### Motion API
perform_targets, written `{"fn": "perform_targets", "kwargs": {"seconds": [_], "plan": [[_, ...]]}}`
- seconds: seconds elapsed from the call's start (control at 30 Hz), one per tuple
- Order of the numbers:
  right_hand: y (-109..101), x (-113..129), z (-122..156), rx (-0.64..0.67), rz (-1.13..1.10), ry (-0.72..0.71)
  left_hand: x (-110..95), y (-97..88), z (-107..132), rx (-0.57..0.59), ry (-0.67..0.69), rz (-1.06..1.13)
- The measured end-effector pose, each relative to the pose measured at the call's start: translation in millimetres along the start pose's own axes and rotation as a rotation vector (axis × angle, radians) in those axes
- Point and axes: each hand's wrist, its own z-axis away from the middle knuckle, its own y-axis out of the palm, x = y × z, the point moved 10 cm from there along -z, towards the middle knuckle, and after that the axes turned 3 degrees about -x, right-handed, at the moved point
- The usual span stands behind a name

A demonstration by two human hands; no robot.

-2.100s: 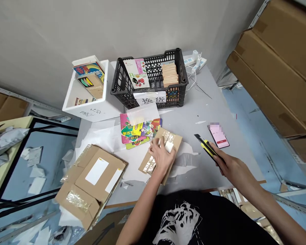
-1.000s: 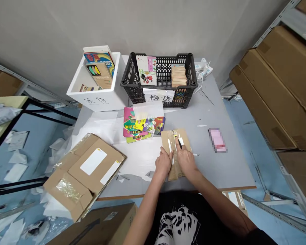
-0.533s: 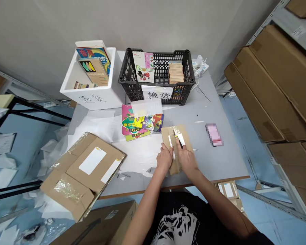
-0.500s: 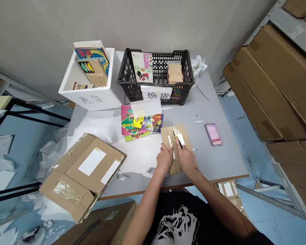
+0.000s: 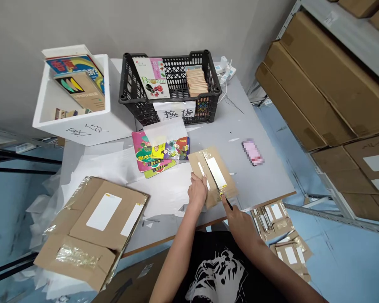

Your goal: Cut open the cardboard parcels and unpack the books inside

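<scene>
A flat cardboard parcel [image 5: 212, 194] with white labels lies on the table in front of me. My left hand [image 5: 197, 192] is closed on its left edge, holding it against the tabletop. In my right hand [image 5: 241, 225] is a utility knife [image 5: 228, 203] with a yellow and black handle. Its blade tip is at the parcel's near part, where a dark cut line runs lengthwise beside the larger label. Just beyond the parcel on the left is a small pile of colourful books [image 5: 142, 152], partly covered by a white sheet.
Large opened cardboard [image 5: 78, 229] overhangs the table's front left. At the back stand a white foam box [image 5: 72, 130] and a black crate [image 5: 135, 110], both holding books. A pixelated pink phone [image 5: 252, 152] lies right. Boxes [image 5: 318, 80] fill the right shelf.
My right hand has drawn the knife from the parcel's far end towards me, leaving a line along it. My left hand still holds the parcel. The camera view has shifted right.
</scene>
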Motion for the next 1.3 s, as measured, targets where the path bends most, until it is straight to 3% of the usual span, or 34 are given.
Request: {"fn": "perform_targets", "kwargs": {"seconds": [0.13, 0.4, 0.53, 0.6, 0.67, 0.73, 0.8, 0.87, 0.93, 1.03, 1.1, 1.23, 1.3], "plan": [[10, -4, 24, 0.031, -0.006, 0.040, 1, 0.6, -2, 0.002, -0.007, -0.008], [15, -2, 43, -0.092, 0.051, 0.100, -3, -1.7, -2, -0.019, 0.035, -0.130], [15, -27, 70, -0.153, -0.028, 0.118, -10, -24.1, 1, -0.032, 0.078, -0.230], [13, -52, 85, -0.222, -0.137, 0.185, -31, -42.9, 2, -0.086, 0.229, -0.388], [13, -82, 97, -0.317, -0.284, 0.312, -70, -44.5, 9, -0.060, 0.559, -0.565], [18, -104, 100, -0.392, -0.449, 0.433, -105, -24.2, 27, 0.139, 0.938, -0.644], [28, -114, 95, -0.436, -0.629, 0.503, -121, -0.8, 41, 0.433, 1.144, -0.629], [42, -115, 84, -0.453, -0.823, 0.525, -128, 16.2, 40, 0.663, 1.137, -0.575], [59, -113, 74, -0.436, -1.024, 0.552, -136, 24.7, 27, 0.728, 1.068, -0.509], [85, -109, 65, -0.385, -1.300, 0.601, -149, 24.1, 6, 0.605, 1.079, -0.471], [94, -109, 61, -0.385, -1.426, 0.623, -152, 23.3, 4, 0.568, 1.177, -0.502], [93, -116, 52, -0.416, -1.559, 0.618, -145, 20.4, 24, 0.625, 1.440, -0.586], [82, -123, 45, -0.431, -1.589, 0.581, -137, 12.1, 24, 0.533, 1.462, -0.639]]}}
